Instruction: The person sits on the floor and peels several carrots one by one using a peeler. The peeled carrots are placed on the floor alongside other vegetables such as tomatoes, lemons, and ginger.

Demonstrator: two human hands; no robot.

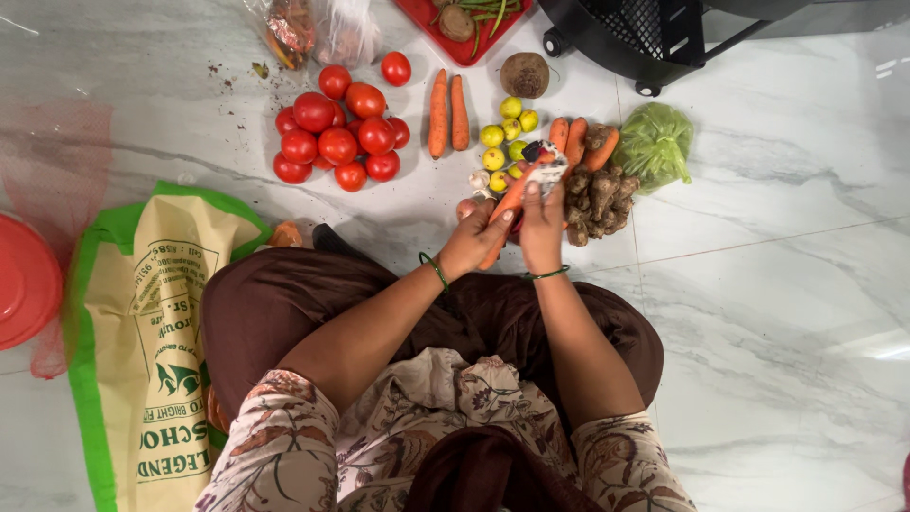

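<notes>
Peeling step in hand: left hand clamped on carrot, right hand gripping peeler against it, over floor beside ginger. Next stroke needs carrot rotated, judged.

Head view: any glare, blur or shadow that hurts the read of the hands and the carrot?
Head view: sharp, evenly lit; soft glare on the marble floor at right, clear of the work; left hand and right hand cast only faint shadows; the carrot reads clearly, though fingers hide part of the peeler.
</notes>
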